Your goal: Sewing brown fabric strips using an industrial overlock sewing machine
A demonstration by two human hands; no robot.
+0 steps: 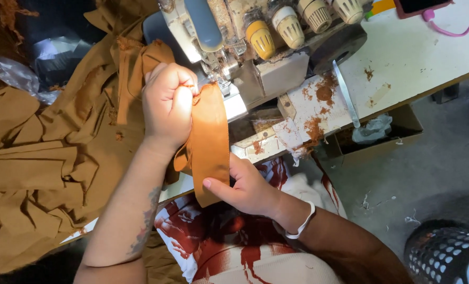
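My left hand (167,105) is closed around the upper end of an orange-brown fabric strip (209,141), right beside the presser foot of the overlock sewing machine (255,47). My right hand (245,188) pinches the lower end of the same strip near the table's front edge, thumb on top. The strip hangs between the two hands, running from the machine's needle area down toward my lap.
A big pile of tan fabric pieces (40,158) covers the table's left side. The white table (418,58) carries orange lint, a phone with a pink cable (458,29) and an open drawer (374,138). A black perforated basket (445,255) stands on the grey floor.
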